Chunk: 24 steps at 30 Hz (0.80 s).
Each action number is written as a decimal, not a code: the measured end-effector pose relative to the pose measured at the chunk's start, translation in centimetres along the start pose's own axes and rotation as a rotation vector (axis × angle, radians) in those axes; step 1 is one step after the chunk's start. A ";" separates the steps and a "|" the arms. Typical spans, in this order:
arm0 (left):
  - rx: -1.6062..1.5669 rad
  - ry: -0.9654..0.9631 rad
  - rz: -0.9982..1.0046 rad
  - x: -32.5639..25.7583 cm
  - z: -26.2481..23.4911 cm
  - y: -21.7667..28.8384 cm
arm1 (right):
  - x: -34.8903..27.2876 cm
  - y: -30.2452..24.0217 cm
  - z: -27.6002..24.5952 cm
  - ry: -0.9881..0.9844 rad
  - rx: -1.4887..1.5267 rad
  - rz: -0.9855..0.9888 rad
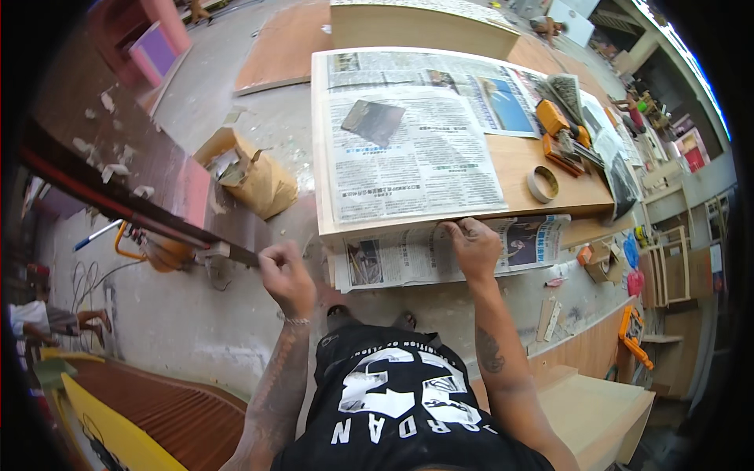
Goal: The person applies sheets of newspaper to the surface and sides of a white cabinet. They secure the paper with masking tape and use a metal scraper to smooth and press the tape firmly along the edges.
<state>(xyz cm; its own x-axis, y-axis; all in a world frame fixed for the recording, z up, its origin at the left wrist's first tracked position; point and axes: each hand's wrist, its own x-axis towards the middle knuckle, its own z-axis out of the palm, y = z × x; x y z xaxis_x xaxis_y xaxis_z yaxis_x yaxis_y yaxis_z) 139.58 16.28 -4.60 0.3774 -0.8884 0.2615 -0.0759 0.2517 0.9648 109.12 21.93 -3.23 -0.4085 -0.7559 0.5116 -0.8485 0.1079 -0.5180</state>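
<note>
A large wooden box (320, 157) in front of me has newspaper sheets (440, 188) spread over its top. Another newspaper sheet (400, 255) hangs down its near side. My right hand (475, 245) pinches the upper edge of that hanging sheet against the box's near edge. Apart from the box, my left hand (287, 275) is closed beside the end of a dark brown panel (243, 235); whether its fingers hold anything is hidden. On the newspaper lies a dark flat square sheet (375, 123). A tape roll (543, 184) rests on bare wood at the right.
Yellow-and-black power tools (561, 133) lie near the box's right end. A brown paper bag (255, 177) of scraps stands on the floor at left. An orange tool (632, 337) and a pale wooden box (589, 416) are at lower right. Other people appear farther off.
</note>
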 end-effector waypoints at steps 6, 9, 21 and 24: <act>0.347 -0.602 0.824 -2.7 6.7 5.0 | -0.4 0.0 0.1 -0.034 -0.079 -0.038; 0.452 -0.668 0.923 -1.8 11.6 5.6 | -0.4 -0.8 0.0 -0.055 -0.115 -0.079; 0.629 -0.726 0.912 -0.9 14.9 3.0 | -2.5 -2.2 2.7 0.016 0.157 0.178; 0.585 -0.703 0.905 -1.1 15.0 2.6 | -3.4 1.7 4.2 -0.140 0.648 0.521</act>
<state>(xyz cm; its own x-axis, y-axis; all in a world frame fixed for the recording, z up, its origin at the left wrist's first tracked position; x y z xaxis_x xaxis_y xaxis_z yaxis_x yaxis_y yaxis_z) 125.11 12.10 -2.00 -0.5723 -0.5460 0.6119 -0.5070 0.8220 0.2593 110.55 21.99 -8.75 -0.6126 -0.7898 0.0310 -0.1850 0.1051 -0.9771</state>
